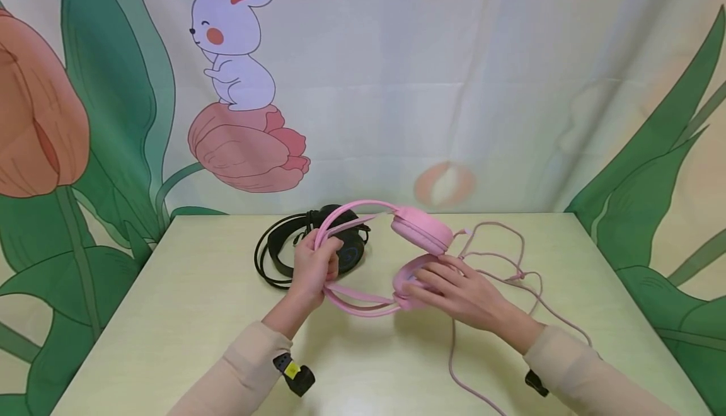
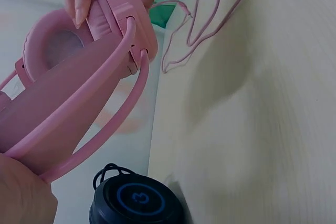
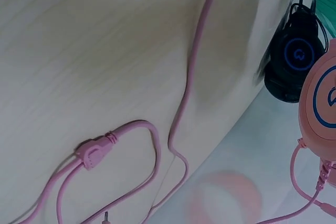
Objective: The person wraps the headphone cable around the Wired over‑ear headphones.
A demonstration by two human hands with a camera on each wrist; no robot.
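Pink over-ear headphones (image 1: pixel 422 230) are held above the table, lying sideways with the headband to the left and both ear cups to the right. My left hand (image 1: pixel 314 265) grips the middle of the headband. At the nearer ear cup, my right hand (image 1: pixel 459 290) has its fingers over the cushion side, and the left wrist view shows them hooked over the cup (image 2: pixel 123 9). The outer face of a pink cup (image 3: pixel 320 103) shows at the right edge of the right wrist view. Black headphones (image 1: pixel 351 253) sit behind my left hand, partly hidden by it and the pink headband.
A pink cable (image 1: pixel 522 280) with a splitter (image 3: pixel 94 151) trails in loops over the right of the pale table (image 1: pixel 187 315) and towards its front. Black cable loops (image 1: pixel 261 255) lie at the black headphones. A printed curtain (image 1: pixel 368 88) hangs behind the table.
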